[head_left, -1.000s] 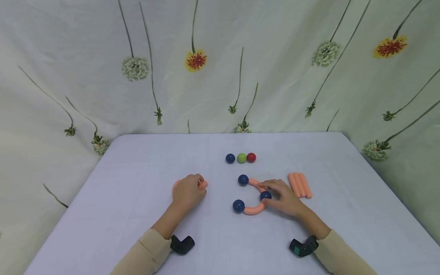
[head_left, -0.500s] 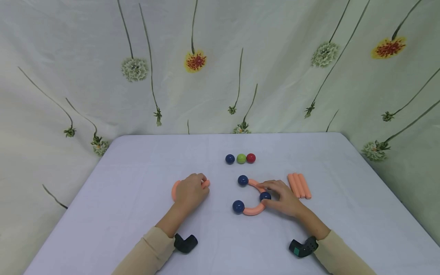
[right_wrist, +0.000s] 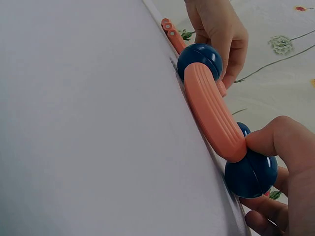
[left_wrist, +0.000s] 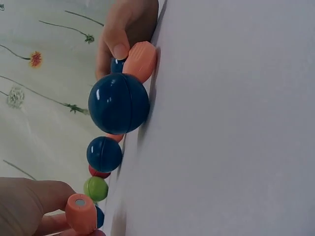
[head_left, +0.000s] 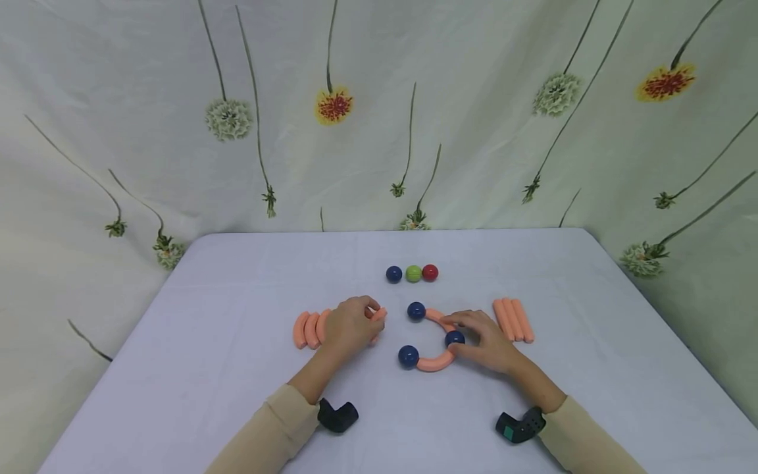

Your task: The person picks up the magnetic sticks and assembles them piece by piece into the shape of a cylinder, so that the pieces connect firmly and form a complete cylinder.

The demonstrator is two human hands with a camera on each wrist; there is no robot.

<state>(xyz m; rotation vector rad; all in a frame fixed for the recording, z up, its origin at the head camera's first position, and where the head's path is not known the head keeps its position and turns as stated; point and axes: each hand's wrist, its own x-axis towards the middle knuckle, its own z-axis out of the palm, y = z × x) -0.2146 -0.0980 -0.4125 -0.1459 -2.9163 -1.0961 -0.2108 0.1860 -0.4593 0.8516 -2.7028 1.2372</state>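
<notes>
In the head view my left hand (head_left: 351,324) pinches an orange curved magnetic rod (left_wrist: 81,214), whose end with a round grey disc faces the left wrist camera. My right hand (head_left: 482,337) holds a joined arc on the table, its thumb and fingers around the middle blue ball (head_left: 454,338). From that ball an upper curved rod (head_left: 435,316) runs to the far blue ball (head_left: 416,311), and a lower curved rod (head_left: 435,363) to the near blue ball (head_left: 408,357). The left hand is left of the arc's open side, apart from it.
Orange curved rods (head_left: 300,330) lie side by side left of the left hand, partly hidden by it. Three straight orange rods (head_left: 513,320) lie beyond the right hand. A blue ball (head_left: 393,274), a green ball (head_left: 413,274) and a red ball (head_left: 429,272) sit in a row farther back.
My left hand has moved right, away from the curved rods, carrying one; several left behind now show. My right hand keeps its hold on the arc.
</notes>
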